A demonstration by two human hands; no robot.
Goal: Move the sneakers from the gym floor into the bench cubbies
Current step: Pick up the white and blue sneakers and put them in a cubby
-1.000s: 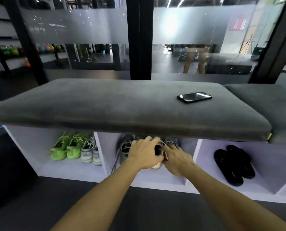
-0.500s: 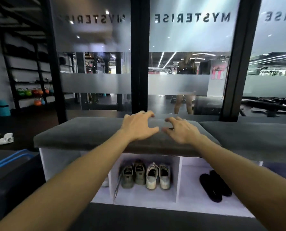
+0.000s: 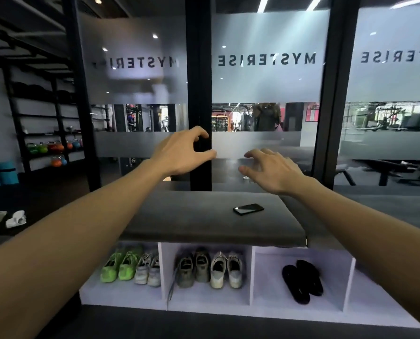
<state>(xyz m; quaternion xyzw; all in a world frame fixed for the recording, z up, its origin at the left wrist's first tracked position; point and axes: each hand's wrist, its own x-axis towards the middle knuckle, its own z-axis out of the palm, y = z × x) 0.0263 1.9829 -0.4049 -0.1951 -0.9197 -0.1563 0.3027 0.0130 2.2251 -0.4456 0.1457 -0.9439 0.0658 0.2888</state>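
Both my hands hover in the air above the grey padded bench (image 3: 194,221), empty, fingers loosely spread: my left hand (image 3: 182,152) and my right hand (image 3: 272,170). In the middle cubby (image 3: 209,297) stand a grey-green pair of sneakers (image 3: 192,267) and a white pair (image 3: 226,269), toes toward me. The left cubby holds neon green sneakers (image 3: 118,266) and a pale grey pair (image 3: 149,270). The right cubby holds black slides (image 3: 302,280). Two white shoes (image 3: 4,217) lie on the dark floor at the far left.
A black phone (image 3: 248,208) lies on the bench cushion. Behind the bench stands a glass wall with black posts (image 3: 200,94). A rack with coloured kettlebells (image 3: 49,148) is at the left, with blue mats (image 3: 1,172) beside it.
My hands have left the sneakers in the middle cubby and risen above the bench. The view has pulled back and tilted up, so the whole bench and the glass wall show.
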